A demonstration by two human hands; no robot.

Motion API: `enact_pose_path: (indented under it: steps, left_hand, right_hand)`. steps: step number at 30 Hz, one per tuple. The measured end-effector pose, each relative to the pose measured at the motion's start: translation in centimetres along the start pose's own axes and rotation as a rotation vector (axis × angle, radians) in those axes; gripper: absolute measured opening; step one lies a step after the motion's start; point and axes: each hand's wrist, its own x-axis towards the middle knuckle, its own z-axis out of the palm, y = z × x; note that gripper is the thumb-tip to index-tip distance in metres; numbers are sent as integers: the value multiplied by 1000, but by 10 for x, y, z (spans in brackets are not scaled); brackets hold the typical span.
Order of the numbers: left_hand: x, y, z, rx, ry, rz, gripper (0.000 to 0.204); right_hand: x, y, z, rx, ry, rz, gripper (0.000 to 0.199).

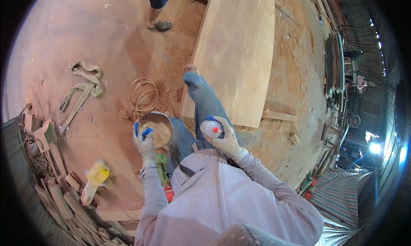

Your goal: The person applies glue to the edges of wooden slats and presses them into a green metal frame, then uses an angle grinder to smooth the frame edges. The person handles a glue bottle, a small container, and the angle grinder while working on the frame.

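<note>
My left hand (145, 144) pinches the rim of a bowl (168, 123); my right hand (229, 139) clasps a red-tipped bottle (209, 129).

White-and-blue gloved left hand (146, 146): we grip the rim of a round grey bowl (157, 116) with tan matter (162, 134) inside
White-and-blue gloved right hand (227, 141): we hold a rounded translucent white bottle (208, 127) with a red tip
Long pale wooden board (237, 53): stretches ahead of us over the dusty reddish-brown floor (115, 130)
Left of us: a loose coil of thin tan rope (136, 105), a flat beige webbing strap (95, 86) and a yellow-and-clear plastic bag (98, 174)
Far side: another person's sandalled foot (162, 26), apart from the board, to its left
</note>
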Motion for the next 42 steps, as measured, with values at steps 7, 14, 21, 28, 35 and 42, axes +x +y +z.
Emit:
enact_pose_path:
  steps: [7,14,21,28,35,42]
  left_hand:
    - [-6,-15,1,14,-24,13,26]
    - [-6,-2,2,-146,-9,-58,38]
    - [26,57,1,-160,80,-103,42]
    - [226,56,46,-115,70,-81,32]
    - [385,168,90,-42,133,-88,21]
    - [535,259,114,-67,116,-44,17]
  right_hand:
    - [-13,8,-1,5,19,43,68]
    - [0,5,-1,-28,26,-125,70]
    - [54,-31,-10,53,-11,-206,64]
    - [258,-45,22,120,-110,-154,64]
    - [458,-110,-2,1,-141,-177,65]
    - [614,-189,-20,-2,-111,-139,67]
